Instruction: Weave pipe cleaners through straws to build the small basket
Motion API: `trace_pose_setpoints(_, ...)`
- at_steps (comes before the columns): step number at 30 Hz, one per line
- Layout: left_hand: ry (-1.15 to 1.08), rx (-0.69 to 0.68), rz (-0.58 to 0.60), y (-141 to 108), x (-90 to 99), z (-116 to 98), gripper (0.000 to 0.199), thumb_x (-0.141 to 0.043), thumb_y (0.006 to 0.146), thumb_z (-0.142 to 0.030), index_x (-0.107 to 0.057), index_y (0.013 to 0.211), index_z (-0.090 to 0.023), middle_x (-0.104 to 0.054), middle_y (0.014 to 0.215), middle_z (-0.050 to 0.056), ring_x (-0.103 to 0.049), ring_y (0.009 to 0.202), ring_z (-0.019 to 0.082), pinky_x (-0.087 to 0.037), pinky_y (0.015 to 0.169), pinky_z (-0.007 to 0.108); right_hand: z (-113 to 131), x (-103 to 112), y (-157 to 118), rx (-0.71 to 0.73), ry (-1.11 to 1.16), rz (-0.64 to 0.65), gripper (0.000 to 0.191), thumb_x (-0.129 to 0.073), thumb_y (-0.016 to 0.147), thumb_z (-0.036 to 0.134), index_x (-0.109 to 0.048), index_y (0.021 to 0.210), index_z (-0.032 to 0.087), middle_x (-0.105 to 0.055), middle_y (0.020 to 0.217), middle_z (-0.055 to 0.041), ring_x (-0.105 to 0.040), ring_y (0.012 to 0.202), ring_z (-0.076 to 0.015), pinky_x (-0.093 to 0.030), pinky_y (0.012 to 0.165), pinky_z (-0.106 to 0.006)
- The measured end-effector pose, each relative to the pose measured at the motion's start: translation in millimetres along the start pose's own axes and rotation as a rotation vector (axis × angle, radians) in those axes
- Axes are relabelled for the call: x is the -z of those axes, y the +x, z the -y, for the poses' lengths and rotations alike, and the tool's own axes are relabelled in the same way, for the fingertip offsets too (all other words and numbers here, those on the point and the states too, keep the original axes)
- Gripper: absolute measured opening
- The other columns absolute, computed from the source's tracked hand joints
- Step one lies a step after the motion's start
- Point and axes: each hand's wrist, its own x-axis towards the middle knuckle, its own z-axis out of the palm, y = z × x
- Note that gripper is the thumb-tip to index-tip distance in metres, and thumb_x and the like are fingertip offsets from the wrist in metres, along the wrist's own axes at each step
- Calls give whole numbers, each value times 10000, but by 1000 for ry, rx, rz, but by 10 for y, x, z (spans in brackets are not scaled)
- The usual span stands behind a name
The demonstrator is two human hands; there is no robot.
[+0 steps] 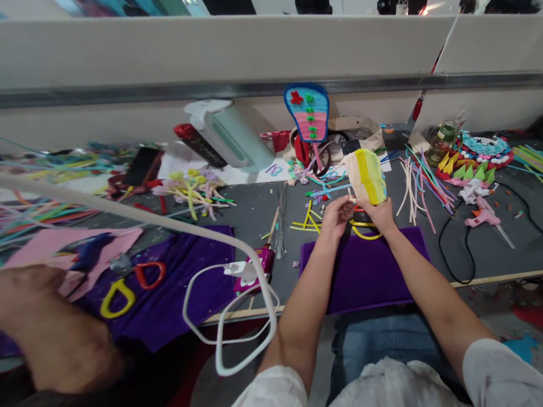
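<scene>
A flat panel of pipe cleaners (368, 175), striped cream, bright yellow and pale green, stands tilted up in front of me. My right hand (379, 213) grips its lower edge, thumb on the near face. At the panel's lower left corner, my left hand (338, 215) is closed in a pinch on a pale pipe cleaner end. Below both hands lies a purple cloth (373, 271). Scissors with yellow handles (365, 230) rest at its top edge, partly hidden by my right hand. Loose yellow pipe cleaners (309, 217) are left of my left hand.
A blue-and-pink pipe-cleaner fan (307, 113) stands behind. To the right are a pink glue gun (483, 213) with a black cord and a glass jar (443, 141). A white cable (250, 254) crosses the left foreground near another person's hand (34, 305) and scissors (119, 297).
</scene>
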Motion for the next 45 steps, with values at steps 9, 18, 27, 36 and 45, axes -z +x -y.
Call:
trace_pose_setpoints(9,-13,-26,74,-57,-48,13,268,-837,646,-227,-667,842,-161,-625,625,-52,-586,559,52,-494,604,179,46,-69,44,-200,302,-79,341,-818,543,299,-710,819,130,-738,813,-44,-654,675,-142,-549,666,-257)
trace_pose_setpoints(18,-15,96,165,-105,-45,-108,281,-710,773,-425,-648,817,-154,-653,668,1,-625,604,108,-559,653,265,43,-22,42,-87,149,-66,292,-779,601,352,-726,797,141,-746,804,-42,-676,728,-175,-558,700,-284)
trace_pose_setpoints(27,8,161,188,-115,16,-160,221,-721,668,-131,-666,881,-140,-648,688,-22,-585,565,65,-566,694,257,92,48,21,16,-27,-21,252,-781,632,370,-731,756,156,-754,752,-52,-688,718,-200,-568,751,-315)
trace_pose_setpoints(36,290,-39,211,-66,87,-181,310,-833,573,-232,-695,825,-116,-644,669,-9,-545,513,70,-546,624,269,60,36,65,-93,277,1,328,-827,567,307,-723,839,155,-750,819,-25,-681,755,-165,-572,751,-286)
trace_pose_setpoints(45,548,-539,181,-17,60,-116,247,-792,674,-379,-726,780,-166,-634,781,8,-533,583,83,-448,550,207,167,-11,65,-454,579,48,322,-853,477,243,-670,728,157,-672,614,24,-570,484,-91,-467,427,-187)
